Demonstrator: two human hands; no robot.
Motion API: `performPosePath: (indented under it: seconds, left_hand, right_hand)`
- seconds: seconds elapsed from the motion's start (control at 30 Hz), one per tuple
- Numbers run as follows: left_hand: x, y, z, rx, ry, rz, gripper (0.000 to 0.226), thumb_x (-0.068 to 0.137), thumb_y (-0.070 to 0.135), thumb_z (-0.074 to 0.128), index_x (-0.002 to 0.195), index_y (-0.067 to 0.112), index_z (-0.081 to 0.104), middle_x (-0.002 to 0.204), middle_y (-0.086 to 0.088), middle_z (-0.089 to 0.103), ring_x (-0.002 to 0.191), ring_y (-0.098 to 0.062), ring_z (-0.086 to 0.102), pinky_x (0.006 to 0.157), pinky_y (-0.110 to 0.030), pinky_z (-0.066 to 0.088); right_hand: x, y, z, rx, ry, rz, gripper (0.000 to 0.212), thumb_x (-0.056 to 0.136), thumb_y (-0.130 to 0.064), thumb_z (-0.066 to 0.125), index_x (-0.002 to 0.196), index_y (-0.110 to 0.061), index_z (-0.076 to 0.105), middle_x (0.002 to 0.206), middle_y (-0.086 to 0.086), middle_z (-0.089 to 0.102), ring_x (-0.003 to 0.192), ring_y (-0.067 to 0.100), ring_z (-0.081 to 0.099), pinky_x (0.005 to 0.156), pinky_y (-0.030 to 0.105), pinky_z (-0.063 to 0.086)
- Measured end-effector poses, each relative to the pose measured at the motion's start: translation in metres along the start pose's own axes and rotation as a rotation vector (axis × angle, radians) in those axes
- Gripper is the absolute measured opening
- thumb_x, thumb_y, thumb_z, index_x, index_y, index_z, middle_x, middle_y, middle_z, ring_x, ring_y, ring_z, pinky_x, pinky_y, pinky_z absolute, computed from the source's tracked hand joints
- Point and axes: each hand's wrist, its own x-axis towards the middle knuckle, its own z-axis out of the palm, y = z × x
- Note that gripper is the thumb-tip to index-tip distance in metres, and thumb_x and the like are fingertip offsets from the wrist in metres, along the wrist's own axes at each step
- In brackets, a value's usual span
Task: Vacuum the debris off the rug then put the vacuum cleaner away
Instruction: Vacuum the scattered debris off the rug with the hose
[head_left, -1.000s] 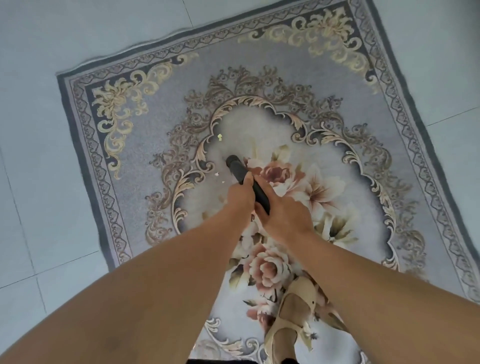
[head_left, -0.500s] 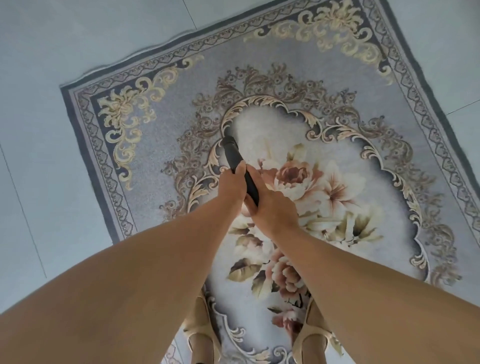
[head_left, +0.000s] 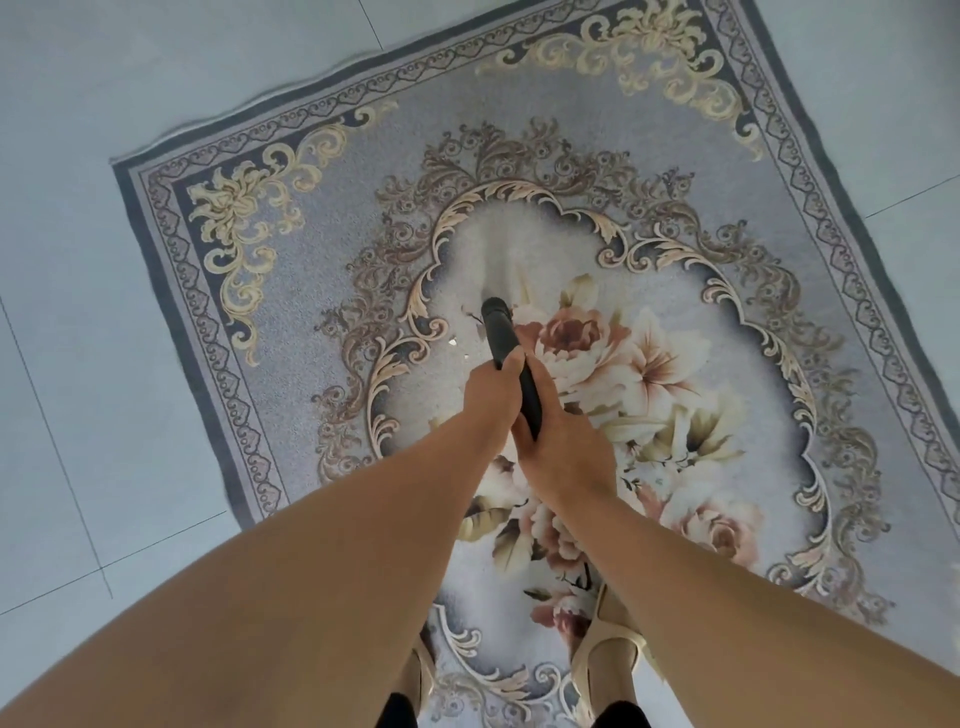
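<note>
One floral rug (head_left: 311, 270); one black vacuum wand (head_left: 500, 332); two hands, a left hand (head_left: 491, 397) and a right hand (head_left: 569, 460); two beige sandals, the left sandal (head_left: 422, 675) and the right sandal (head_left: 608, 652); at least two pale debris flecks (head_left: 452, 341).

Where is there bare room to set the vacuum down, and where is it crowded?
Free: tiled floor left of the rug and beyond its far edge; also the rug's grey field inside its border. Crowded: the middle, where left hand and right hand grip the vacuum tube beside crumbs.
</note>
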Motion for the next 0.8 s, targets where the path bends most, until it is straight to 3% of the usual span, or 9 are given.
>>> performPosePath:
  seconds: [0.13,0.33,0.4,0.6,0.8]
  left_hand:
    - [-0.003,-0.016,0.006,0.038,0.054,0.048,0.043,0.099,0.041,0.042,0.111,0.004,0.061,0.099,-0.012,0.068,0.086,-0.027,0.064,0.075,-0.034,0.052]
    - [-0.003,-0.044,-0.021,-0.147,0.201,0.004,0.037,0.1,0.039,0.042,0.109,0.01,0.062,0.097,-0.008,0.068,0.083,-0.021,0.063,0.072,-0.032,0.05]
    - [-0.001,-0.052,-0.028,-0.158,0.195,-0.011,0.038,0.1,0.039,0.042,0.11,0.009,0.063,0.098,-0.009,0.068,0.083,-0.021,0.063,0.072,-0.031,0.048]
    - [-0.012,-0.063,-0.013,-0.165,0.147,-0.046,0.038,0.101,0.039,0.041,0.114,0.01,0.062,0.098,-0.008,0.068,0.088,-0.023,0.064,0.08,-0.033,0.052]
    - [-0.027,-0.068,0.015,-0.14,0.092,-0.07,0.038,0.101,0.038,0.041,0.115,0.01,0.061,0.102,-0.009,0.068,0.09,-0.023,0.065,0.077,-0.032,0.052]
  right_hand:
    - [-0.011,0.004,0.004,0.037,-0.025,0.006,0.065,0.1,-0.051,0.029,0.152,-0.04,-0.008,0.078,0.001,0.066,0.057,0.022,0.058,0.05,0.031,0.046]
    - [-0.011,-0.013,0.014,-0.007,-0.13,-0.154,0.066,0.1,-0.048,0.033,0.152,-0.042,-0.007,0.087,0.001,0.068,0.06,0.021,0.057,0.049,0.029,0.04]
    - [-0.014,-0.017,0.022,-0.064,-0.107,-0.166,0.065,0.099,-0.049,0.031,0.151,-0.042,-0.007,0.09,0.001,0.068,0.064,0.023,0.061,0.051,0.029,0.04]
    - [-0.03,0.0,0.025,-0.088,-0.128,-0.134,0.067,0.1,-0.05,0.03,0.153,-0.037,-0.009,0.079,0.0,0.067,0.054,0.018,0.049,0.049,0.028,0.038]
    - [-0.046,0.028,0.01,-0.127,-0.112,-0.132,0.067,0.1,-0.051,0.029,0.152,-0.038,-0.011,0.072,-0.005,0.057,0.05,0.015,0.047,0.042,0.025,0.034]
